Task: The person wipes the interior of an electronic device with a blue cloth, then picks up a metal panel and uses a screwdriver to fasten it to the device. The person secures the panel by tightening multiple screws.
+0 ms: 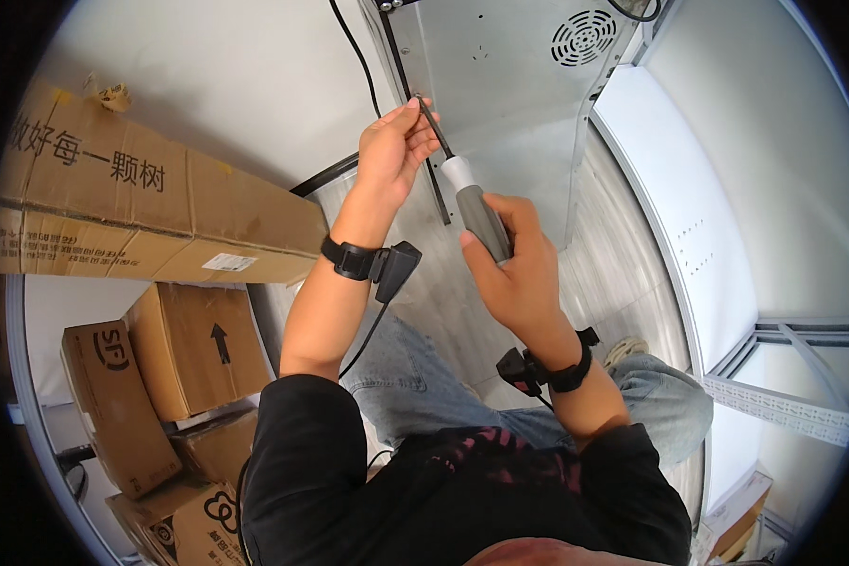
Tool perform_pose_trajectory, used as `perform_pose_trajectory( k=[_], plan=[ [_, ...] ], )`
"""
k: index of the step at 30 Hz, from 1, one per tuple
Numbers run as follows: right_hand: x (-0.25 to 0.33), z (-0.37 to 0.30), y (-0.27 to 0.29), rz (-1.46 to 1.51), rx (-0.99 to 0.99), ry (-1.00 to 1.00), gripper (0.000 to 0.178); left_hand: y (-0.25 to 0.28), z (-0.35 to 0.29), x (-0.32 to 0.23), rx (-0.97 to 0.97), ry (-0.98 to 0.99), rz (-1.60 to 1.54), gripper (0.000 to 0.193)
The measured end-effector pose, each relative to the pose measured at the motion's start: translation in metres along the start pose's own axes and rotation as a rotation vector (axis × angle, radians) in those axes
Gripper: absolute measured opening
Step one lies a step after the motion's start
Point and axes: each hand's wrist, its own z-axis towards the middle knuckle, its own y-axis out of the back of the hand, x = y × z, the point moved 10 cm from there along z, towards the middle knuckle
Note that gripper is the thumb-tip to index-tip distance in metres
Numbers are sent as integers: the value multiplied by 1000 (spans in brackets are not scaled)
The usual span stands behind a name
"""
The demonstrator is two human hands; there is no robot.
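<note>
Stacked cardboard boxes [160,212] fill the left; ahead stands a grey metal panel [509,85]. Right hand [514,269] grips the screwdriver [467,193] by its grey handle, its long axis slanting up-left, tip at the panel's edge. Left hand [391,156] pinches the shaft near the tip.

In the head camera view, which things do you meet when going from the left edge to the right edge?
Stacked cardboard boxes → left hand steadying the shaft → screwdriver gripped by the right hand → grey metal panel with round vent → white panel → metal shelf frame.
</note>
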Motion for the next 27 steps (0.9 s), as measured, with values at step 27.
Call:
perform_pose_trajectory(
  k=[27],
  plan=[
    [3,-11,1,-41,-40,-2,41,-11,-2,7,147,20,43,18]
  ],
)
